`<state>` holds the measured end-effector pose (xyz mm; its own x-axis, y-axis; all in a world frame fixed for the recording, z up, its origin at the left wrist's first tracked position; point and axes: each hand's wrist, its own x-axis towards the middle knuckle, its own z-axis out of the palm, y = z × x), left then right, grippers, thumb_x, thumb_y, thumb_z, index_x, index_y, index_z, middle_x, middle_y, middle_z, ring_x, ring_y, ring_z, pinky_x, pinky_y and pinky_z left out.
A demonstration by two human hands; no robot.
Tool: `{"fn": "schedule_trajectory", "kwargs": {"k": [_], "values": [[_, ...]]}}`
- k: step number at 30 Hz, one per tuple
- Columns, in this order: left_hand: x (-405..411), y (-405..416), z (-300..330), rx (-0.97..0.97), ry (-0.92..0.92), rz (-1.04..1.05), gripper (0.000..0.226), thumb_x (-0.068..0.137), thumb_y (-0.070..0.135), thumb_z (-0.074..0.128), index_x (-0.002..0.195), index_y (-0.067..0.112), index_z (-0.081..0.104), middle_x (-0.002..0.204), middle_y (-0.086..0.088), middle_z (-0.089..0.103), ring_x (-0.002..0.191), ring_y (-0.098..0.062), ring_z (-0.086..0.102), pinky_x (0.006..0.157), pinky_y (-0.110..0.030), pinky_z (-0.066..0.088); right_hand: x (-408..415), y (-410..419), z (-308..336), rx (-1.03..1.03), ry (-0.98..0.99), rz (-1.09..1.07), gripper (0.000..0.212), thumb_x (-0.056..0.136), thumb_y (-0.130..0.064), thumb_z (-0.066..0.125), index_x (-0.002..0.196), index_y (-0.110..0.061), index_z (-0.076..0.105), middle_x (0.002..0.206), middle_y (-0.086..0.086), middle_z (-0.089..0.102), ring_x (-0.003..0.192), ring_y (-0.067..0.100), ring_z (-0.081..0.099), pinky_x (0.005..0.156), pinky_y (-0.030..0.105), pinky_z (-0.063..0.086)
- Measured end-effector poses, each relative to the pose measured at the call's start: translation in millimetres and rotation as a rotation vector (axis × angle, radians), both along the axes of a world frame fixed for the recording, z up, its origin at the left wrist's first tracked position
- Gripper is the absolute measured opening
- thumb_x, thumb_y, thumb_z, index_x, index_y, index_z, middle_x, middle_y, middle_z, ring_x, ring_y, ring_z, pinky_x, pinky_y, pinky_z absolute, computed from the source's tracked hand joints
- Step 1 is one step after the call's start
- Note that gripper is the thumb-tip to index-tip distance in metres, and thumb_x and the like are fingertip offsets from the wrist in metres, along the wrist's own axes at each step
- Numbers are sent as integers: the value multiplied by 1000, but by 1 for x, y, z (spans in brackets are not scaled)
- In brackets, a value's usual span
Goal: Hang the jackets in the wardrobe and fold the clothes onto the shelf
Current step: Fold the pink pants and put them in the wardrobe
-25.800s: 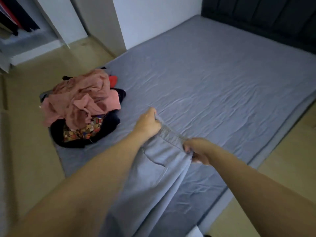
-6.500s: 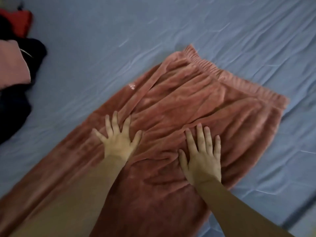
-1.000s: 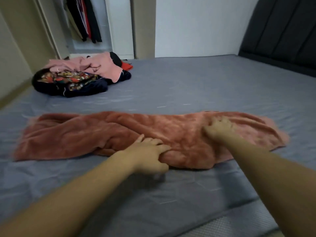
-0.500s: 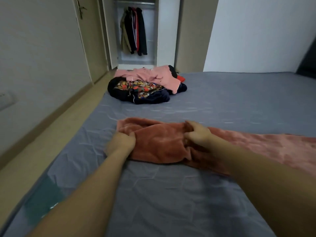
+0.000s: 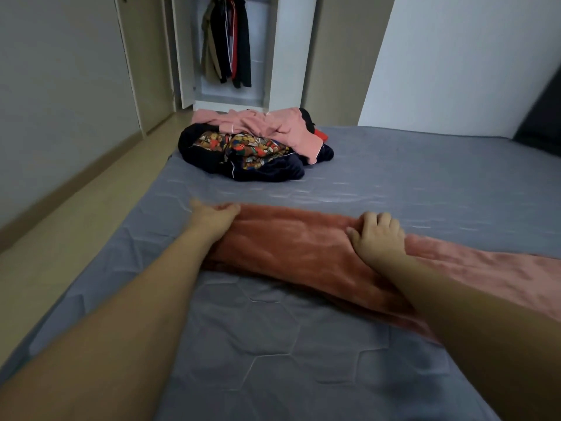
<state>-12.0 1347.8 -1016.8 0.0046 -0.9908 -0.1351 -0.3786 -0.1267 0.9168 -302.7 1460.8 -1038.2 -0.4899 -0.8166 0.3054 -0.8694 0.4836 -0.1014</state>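
Rust-pink fleece trousers lie folded lengthways across the grey bed, running off to the right. My left hand holds their left end, thumb on top. My right hand sits further right on the fabric with its fingers curled into the fleece. A pile of clothes, pink, dark navy and a colourful print, lies at the bed's far left corner. Beyond it the open wardrobe shows dark jackets hanging on the rail.
Beige floor runs along the bed's left side up to the wardrobe, with a wall and a closed door on the left. A dark headboard stands at the far right.
My hands have moved apart along the trousers' left end: the left one further up to the far corner, the right one to the right. The bunched fabric between them now lies flatter.
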Motion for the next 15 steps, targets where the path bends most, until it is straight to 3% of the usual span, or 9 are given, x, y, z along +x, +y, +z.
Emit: {"fn": "schedule_trajectory", "kwargs": {"k": [1, 4, 5, 6, 8, 9, 12, 14, 15], "values": [[3, 2, -6, 112, -1, -48, 73, 82, 48, 69, 139, 8, 46, 139, -12, 51, 119, -31, 53, 104, -39, 43, 4, 4, -9, 51, 2, 8, 54, 95, -53, 42, 134, -17, 43, 132, 15, 41, 124, 36, 38, 108, 46, 24], [8, 13, -25, 156, -463, -47, 80, 74, 63, 64, 140, 22, 46, 147, -19, 36, 132, -36, 35, 112, -43, 29, 11, 18, -26, 1, 29, 59, 57, 97, -49, 37, 146, -22, 32, 147, 13, 30, 138, 31, 27, 117, 46, 4], [5, 17, -26, 142, -443, -36, 76, 75, 57, 66, 139, 20, 47, 145, -20, 40, 131, -37, 37, 112, -44, 31, 12, 21, -23, -64, -6, 69, 56, 97, -48, 38, 145, -21, 34, 148, 13, 30, 139, 31, 25, 117, 47, 4], [2, 17, -25, 139, -295, -39, 63, 79, 44, 69, 133, 14, 53, 136, -20, 52, 123, -37, 48, 107, -45, 39, 14, 24, -19, -111, -52, 79, 55, 97, -48, 39, 144, -21, 36, 149, 13, 30, 139, 31, 25, 117, 47, 5], [-4, 20, -7, 242, 47, -134, 32, 85, 19, 68, 115, 8, 64, 104, -18, 70, 90, -33, 67, 82, -45, 56, 15, 29, -12, -106, -123, 99, 54, 97, -51, 36, 143, -22, 37, 151, 12, 28, 141, 29, 24, 117, 47, 7], [-3, 20, 9, 310, 67, -212, 23, 86, 17, 68, 107, 8, 66, 92, -17, 73, 77, -32, 69, 71, -43, 58, 15, 33, -10, -66, -148, 104, 55, 97, -53, 33, 144, -23, 37, 153, 11, 26, 142, 28, 22, 117, 47, 6], [13, -1, 52, 122, -423, -303, 28, 91, 31, 64, 101, 6, 66, 89, -17, 71, 72, -32, 68, 61, -34, 54, 14, 44, -6, 27, -216, 89, 58, 97, -57, 25, 146, -27, 33, 159, 8, 16, 147, 24, 13, 118, 47, 2], [25, -22, 53, -155, -752, -203, 40, 100, 34, 49, 127, 5, 57, 121, -23, 61, 103, -37, 61, 83, -39, 50, 14, 51, 1, 41, -245, 62, 59, 98, -58, 23, 148, -28, 30, 161, 7, 13, 148, 23, 11, 119, 49, 3], [31, -25, 44, -171, -791, -203, 45, 102, 34, 44, 137, 6, 48, 136, -24, 51, 121, -39, 53, 97, -41, 43, 15, 55, 5, 55, -239, 53, 59, 98, -58, 22, 149, -28, 28, 161, 6, 12, 148, 22, 12, 119, 49, 3]]}}
